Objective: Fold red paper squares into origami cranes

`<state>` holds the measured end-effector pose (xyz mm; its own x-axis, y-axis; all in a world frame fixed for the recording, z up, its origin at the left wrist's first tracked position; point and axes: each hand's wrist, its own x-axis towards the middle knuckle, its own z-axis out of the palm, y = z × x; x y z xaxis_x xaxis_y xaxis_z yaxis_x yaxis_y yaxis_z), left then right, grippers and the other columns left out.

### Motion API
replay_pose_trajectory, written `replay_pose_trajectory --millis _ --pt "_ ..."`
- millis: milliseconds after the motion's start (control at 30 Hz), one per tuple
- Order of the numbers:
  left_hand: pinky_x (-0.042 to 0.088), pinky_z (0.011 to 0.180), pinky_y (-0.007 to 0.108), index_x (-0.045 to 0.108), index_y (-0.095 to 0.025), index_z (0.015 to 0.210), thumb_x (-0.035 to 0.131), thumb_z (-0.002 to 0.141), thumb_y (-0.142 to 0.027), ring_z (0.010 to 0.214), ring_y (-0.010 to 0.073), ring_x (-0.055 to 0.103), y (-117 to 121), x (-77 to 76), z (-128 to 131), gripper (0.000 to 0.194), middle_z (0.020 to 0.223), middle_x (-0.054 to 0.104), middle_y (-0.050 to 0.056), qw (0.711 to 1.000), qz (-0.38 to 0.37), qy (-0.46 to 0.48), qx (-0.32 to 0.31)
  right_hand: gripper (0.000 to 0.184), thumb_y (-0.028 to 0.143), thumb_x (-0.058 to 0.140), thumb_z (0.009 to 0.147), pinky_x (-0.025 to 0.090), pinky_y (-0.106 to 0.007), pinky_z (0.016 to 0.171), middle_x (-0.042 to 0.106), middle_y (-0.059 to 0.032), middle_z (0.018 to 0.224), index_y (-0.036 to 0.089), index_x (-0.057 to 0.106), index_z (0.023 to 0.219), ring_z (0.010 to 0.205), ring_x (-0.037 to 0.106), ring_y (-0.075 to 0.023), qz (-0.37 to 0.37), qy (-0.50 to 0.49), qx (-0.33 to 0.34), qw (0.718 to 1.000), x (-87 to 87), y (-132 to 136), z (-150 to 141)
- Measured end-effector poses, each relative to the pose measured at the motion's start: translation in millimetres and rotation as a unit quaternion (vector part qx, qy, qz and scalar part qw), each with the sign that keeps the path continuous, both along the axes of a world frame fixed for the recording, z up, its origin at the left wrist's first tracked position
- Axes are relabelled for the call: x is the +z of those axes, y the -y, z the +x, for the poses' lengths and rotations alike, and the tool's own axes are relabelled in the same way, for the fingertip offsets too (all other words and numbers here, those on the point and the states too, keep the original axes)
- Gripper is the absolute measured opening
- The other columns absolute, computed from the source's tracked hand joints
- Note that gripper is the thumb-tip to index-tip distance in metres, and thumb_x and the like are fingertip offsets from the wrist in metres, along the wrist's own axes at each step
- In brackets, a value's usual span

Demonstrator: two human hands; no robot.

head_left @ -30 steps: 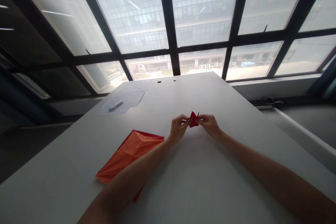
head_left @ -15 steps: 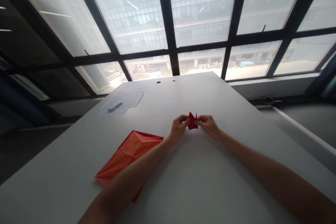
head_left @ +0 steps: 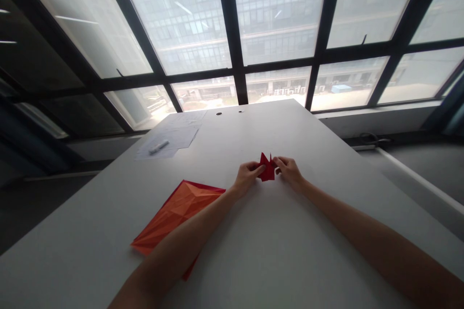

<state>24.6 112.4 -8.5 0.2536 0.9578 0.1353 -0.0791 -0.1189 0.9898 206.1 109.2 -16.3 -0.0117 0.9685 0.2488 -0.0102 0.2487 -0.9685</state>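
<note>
Red origami [head_left: 267,168] pinched by left hand [head_left: 248,178] and right hand [head_left: 288,172], orange sheet [head_left: 177,215] under left forearm [head_left: 177,256].

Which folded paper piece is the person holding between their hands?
The small red origami piece, pinched between the left hand and right hand; the larger creased orange sheet lies flat on the white table, held by neither hand.

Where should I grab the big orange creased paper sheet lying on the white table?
Pinch the far corner of the orange creased paper sheet, coming from above and the far side. That corner lies clear, while the left forearm crosses over the sheet's near part. The sheet lies flat on the white table, so a thumb and finger at its edge should suit it better than a grab across its face.
</note>
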Motion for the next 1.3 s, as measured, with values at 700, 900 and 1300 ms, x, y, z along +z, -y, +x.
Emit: replay_pose_trajectory --millis 700,900,1300 --pt "0.05 0.079 0.03 0.068 -0.028 0.115 0.076 0.077 -0.024 0.099 0.0186 0.061 -3.7 2.5 -5.6 0.039 0.12 0.06 0.007 0.939 0.267 -0.131 0.173 0.02 0.034 0.073 0.07 0.043 -0.025 0.056 0.068 -0.0033 0.063 0.014 0.068 0.07 0.059 0.059 -0.0144 -0.014 0.055 0.059 0.997 4.9 6.4 -4.2" --pt "0.049 0.086 0.036 0.049 -0.028 0.139 0.072 0.081 -0.02 0.105 0.0209 0.063 -1.2 4.3 -5.3 0.063 0.113 0.069 0.006 0.94 0.266 -0.109 0.183 0.018 0.032 0.073 0.069 0.044 -0.025 0.057 0.068 -0.0034 0.064 0.015 0.067 0.069 0.06 0.06 -0.0148 -0.01 0.044 0.068 0.997 4.2 6.3 -4.4" --pt "0.049 0.089 0.037 0.06 -0.027 0.129 0.07 0.085 -0.019 0.092 0.0184 0.064 4.5 6.9 -4.3 0.046 0.095 0.07 0.003 0.907 0.359 -0.145 0.167 0.016 0.03 0.071 0.069 0.04 -0.025 0.053 0.066 -0.0019 0.059 0.015 0.065 0.066 0.056 0.056 -0.0136 -0.011 0.032 0.042 0.999 -1.2 2.6 -4.4"
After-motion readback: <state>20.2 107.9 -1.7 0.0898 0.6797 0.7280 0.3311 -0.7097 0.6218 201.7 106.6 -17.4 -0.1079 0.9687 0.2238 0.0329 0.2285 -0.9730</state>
